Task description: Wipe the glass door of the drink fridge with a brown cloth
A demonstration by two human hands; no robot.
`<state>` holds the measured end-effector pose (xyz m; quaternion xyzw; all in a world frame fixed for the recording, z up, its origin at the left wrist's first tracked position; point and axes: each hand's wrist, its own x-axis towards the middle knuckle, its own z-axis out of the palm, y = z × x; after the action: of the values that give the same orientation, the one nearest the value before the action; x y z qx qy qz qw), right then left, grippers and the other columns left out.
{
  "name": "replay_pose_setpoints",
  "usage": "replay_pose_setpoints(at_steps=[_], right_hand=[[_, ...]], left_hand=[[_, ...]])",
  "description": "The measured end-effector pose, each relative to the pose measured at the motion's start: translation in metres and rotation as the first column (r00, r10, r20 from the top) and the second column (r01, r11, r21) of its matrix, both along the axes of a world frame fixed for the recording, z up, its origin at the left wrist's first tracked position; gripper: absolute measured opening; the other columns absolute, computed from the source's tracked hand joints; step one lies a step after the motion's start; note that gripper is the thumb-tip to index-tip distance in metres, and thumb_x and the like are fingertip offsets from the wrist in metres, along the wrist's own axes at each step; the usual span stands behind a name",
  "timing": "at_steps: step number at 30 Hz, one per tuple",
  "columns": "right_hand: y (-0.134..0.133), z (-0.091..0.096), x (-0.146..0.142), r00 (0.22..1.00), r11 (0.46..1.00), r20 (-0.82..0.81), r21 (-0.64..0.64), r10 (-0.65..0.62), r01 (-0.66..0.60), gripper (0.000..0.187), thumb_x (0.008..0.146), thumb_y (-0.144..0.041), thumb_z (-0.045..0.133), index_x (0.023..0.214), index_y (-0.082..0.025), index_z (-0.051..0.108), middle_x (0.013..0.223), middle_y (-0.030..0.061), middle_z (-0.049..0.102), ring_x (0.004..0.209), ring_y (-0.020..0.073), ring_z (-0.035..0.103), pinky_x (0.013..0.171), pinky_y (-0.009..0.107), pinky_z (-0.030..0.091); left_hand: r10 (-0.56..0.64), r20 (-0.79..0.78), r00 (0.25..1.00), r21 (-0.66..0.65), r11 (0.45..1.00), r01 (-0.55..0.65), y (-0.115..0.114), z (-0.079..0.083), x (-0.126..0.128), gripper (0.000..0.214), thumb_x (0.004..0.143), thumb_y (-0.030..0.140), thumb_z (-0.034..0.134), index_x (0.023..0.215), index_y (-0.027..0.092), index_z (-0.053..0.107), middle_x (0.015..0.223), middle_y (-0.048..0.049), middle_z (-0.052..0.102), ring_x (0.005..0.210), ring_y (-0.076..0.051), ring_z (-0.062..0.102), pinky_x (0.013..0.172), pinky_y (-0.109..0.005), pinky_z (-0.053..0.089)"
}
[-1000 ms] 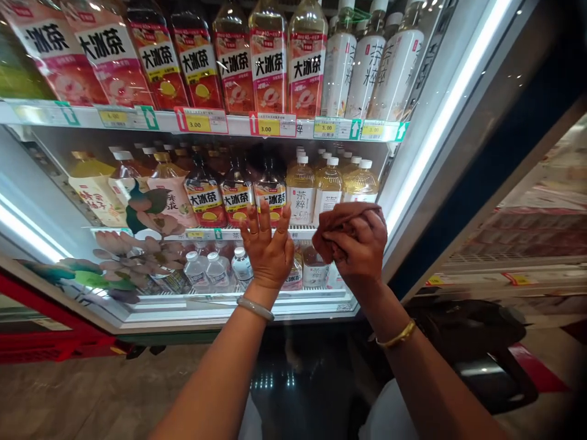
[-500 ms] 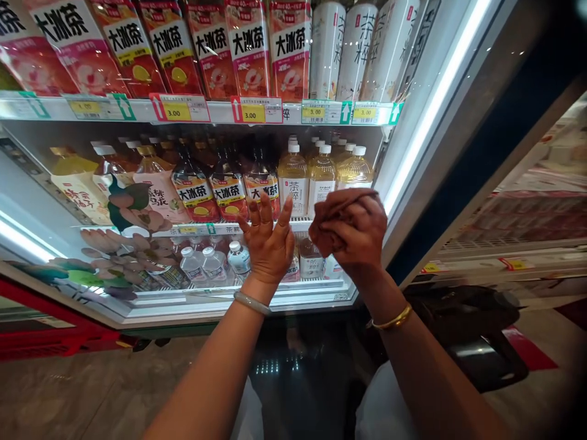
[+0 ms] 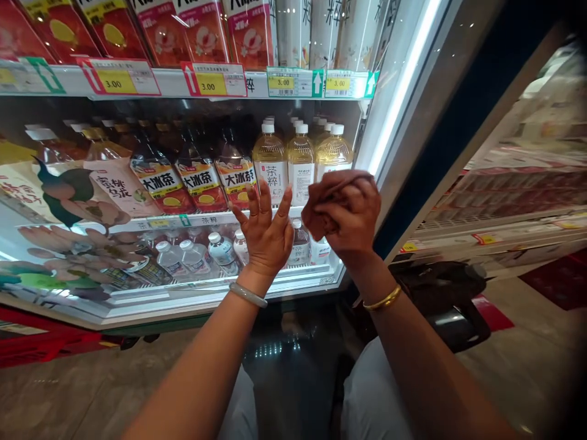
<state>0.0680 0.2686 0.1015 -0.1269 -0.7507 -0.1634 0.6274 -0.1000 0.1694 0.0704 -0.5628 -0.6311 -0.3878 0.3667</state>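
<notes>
My right hand point(image 3: 355, 217) is closed around a crumpled brown cloth point(image 3: 316, 211). My left hand point(image 3: 266, 235) is spread with its fingers apart and holds nothing; it seems to rest on or hover at the glass door, though contact is hard to tell. Behind the glass stand drink bottles: dark iced tea bottles point(image 3: 197, 177) to the left of my fingers and pale yellow tea bottles point(image 3: 270, 153) above them. A lower row holds small clear bottles point(image 3: 190, 256). A pale bangle circles my left wrist, a gold one my right.
Red drink cartons point(image 3: 206, 36) and tall white cylinders point(image 3: 293, 36) fill the upper shelf, above price tags point(image 3: 215, 82). Flower decals point(image 3: 73, 189) cover the glass at left. A dark door frame point(image 3: 435, 153) stands right, beside a black bag-like object point(image 3: 435, 293). Red bins or crates point(image 3: 41, 342) sit at lower left.
The view has shifted right and nearer, so the shelves sit further left and larger. Both hands keep nearly the same pose, and the cloth stays in my right hand.
</notes>
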Motion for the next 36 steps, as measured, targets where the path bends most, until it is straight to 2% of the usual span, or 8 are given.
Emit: replay_pose_setpoints(at_steps=[5, 11, 15, 18, 21, 26, 31, 36], right_hand=[[-0.005, 0.005, -0.007, 0.999, 0.999, 0.033, -0.041, -0.011, 0.013, 0.018, 0.092, -0.031, 0.064, 0.104, -0.032, 0.078, 0.125, 0.0059, 0.060, 0.133, 0.0321, 0.045, 0.121, 0.061, 0.035], [-0.003, -0.015, -0.006, 0.987, 0.998, 0.154, 0.031, 0.047, -0.052, 0.011, 0.091, -0.032, 0.068, 0.083, -0.033, 0.076, 0.110, -0.0014, 0.068, 0.124, 0.0224, 0.053, 0.122, 0.051, 0.036], [0.014, -0.002, 0.009, 0.998, 0.999, -0.054, -0.044, -0.015, 0.013, 0.017, 0.092, -0.030, 0.062, 0.085, -0.030, 0.078, 0.111, 0.0046, 0.064, 0.123, 0.0273, 0.053, 0.112, 0.056, 0.042], [0.007, 0.005, -0.001, 0.982, 0.986, -0.137, -0.117, -0.134, 0.118, 0.021, 0.092, -0.029, 0.059, 0.097, -0.027, 0.079, 0.121, 0.0107, 0.059, 0.127, 0.0321, 0.050, 0.109, 0.057, 0.044], [-0.014, -0.004, -0.023, 0.994, 0.995, -0.035, -0.031, -0.100, 0.099, 0.023, 0.090, -0.029, 0.061, 0.106, -0.030, 0.078, 0.123, 0.0086, 0.059, 0.130, 0.0321, 0.048, 0.114, 0.058, 0.042], [-0.018, -0.022, -0.032, 0.997, 0.985, 0.070, 0.163, 0.039, -0.050, 0.009, 0.089, -0.029, 0.069, 0.082, -0.031, 0.076, 0.110, -0.0003, 0.067, 0.121, 0.0241, 0.054, 0.120, 0.054, 0.039], [0.011, 0.006, -0.012, 0.987, 0.998, -0.157, 0.060, -0.020, 0.030, 0.014, 0.088, -0.031, 0.068, 0.092, -0.029, 0.081, 0.109, 0.0092, 0.062, 0.117, 0.0294, 0.055, 0.102, 0.052, 0.049], [-0.022, 0.000, -0.051, 0.975, 0.999, -0.218, 0.001, -0.041, 0.042, 0.019, 0.089, -0.032, 0.065, 0.099, -0.028, 0.081, 0.119, 0.0097, 0.061, 0.128, 0.0336, 0.051, 0.108, 0.059, 0.045]], left_hand=[[-0.002, 0.012, 1.000, 0.015, 1.000, 0.002, 0.004, -0.004, 0.003, 0.074, 0.095, 0.028, 0.056, 0.164, 0.035, 0.029, 0.172, 0.0020, -0.008, 0.162, -0.029, -0.008, 0.128, -0.056, -0.018], [-0.012, 0.009, 1.000, 0.029, 1.000, 0.012, 0.005, -0.004, 0.001, 0.071, 0.096, 0.026, 0.054, 0.163, 0.035, 0.030, 0.173, 0.0018, -0.004, 0.162, -0.029, -0.006, 0.129, -0.057, -0.015], [-0.004, -0.043, 0.999, 0.045, 0.999, 0.006, 0.003, -0.002, 0.003, 0.073, 0.098, 0.026, 0.051, 0.165, 0.034, 0.025, 0.173, 0.0028, -0.008, 0.162, -0.027, -0.008, 0.130, -0.054, -0.015], [-0.013, -0.067, 0.998, 0.067, 0.998, 0.018, 0.001, -0.001, 0.002, 0.069, 0.101, 0.028, 0.046, 0.165, 0.033, 0.021, 0.173, 0.0022, -0.006, 0.163, -0.025, -0.006, 0.130, -0.052, -0.013], [-0.055, -0.069, 0.996, 0.088, 0.994, 0.062, -0.003, -0.002, -0.002, 0.066, 0.105, 0.030, 0.038, 0.167, 0.029, 0.015, 0.174, 0.0000, -0.001, 0.163, -0.025, -0.001, 0.132, -0.052, -0.009], [-0.051, -0.085, 0.995, 0.038, 0.998, 0.054, -0.010, -0.004, -0.011, 0.067, 0.105, 0.031, 0.040, 0.167, 0.029, 0.015, 0.174, -0.0017, 0.001, 0.163, -0.026, -0.001, 0.132, -0.052, -0.010], [0.001, -0.129, 0.992, 0.036, 0.999, 0.004, -0.023, -0.003, -0.022, 0.070, 0.103, 0.029, 0.043, 0.166, 0.030, 0.013, 0.174, -0.0010, -0.001, 0.162, -0.023, -0.005, 0.130, -0.052, -0.017], [0.033, -0.094, 0.995, 0.011, 0.999, -0.032, -0.041, -0.003, -0.040, 0.072, 0.102, 0.026, 0.045, 0.166, 0.030, 0.013, 0.174, -0.0016, 0.001, 0.163, -0.025, -0.003, 0.130, -0.055, -0.015]])
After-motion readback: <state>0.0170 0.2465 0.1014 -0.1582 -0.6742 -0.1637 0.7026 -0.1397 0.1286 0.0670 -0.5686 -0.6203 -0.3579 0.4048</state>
